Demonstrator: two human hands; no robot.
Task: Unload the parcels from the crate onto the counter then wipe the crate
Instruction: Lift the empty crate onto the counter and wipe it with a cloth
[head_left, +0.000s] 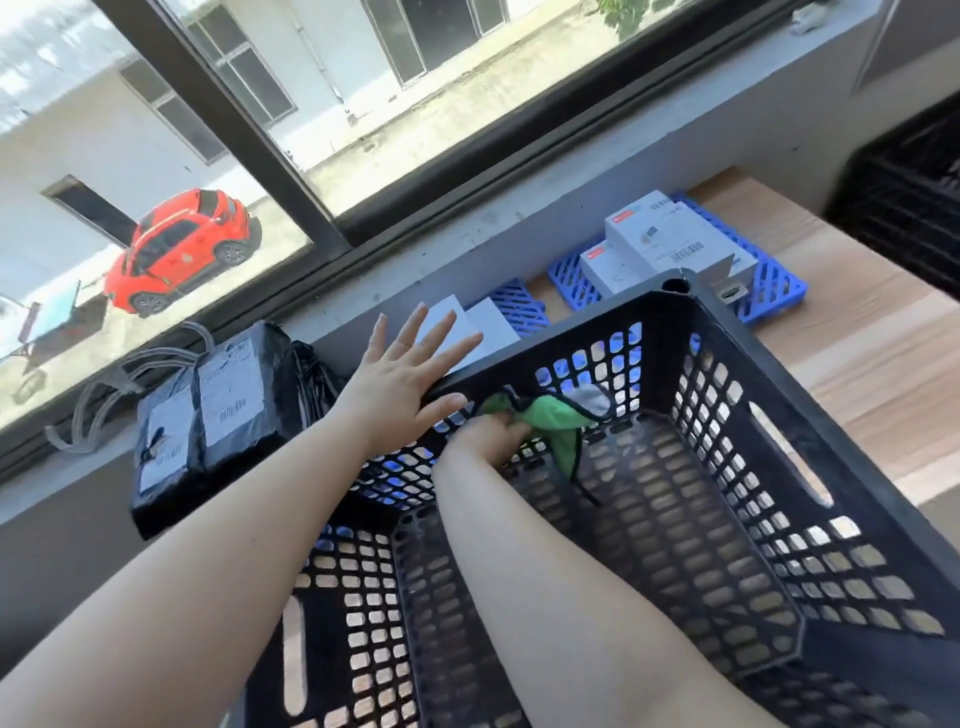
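Wiping step: inside the emptied black crate (649, 467), the right hand (493, 434) grips a green cloth (545, 415) while the spread-fingered left hand (400, 379) steadies its far rim; next, likely sweep remaining walls.

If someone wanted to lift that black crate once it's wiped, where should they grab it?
Probably by the oblong handle slot in the right wall of the crate, reaching in from outside, with a matching slot on the left wall. The walls are open lattice, so the slots give fingers the only smooth edge.
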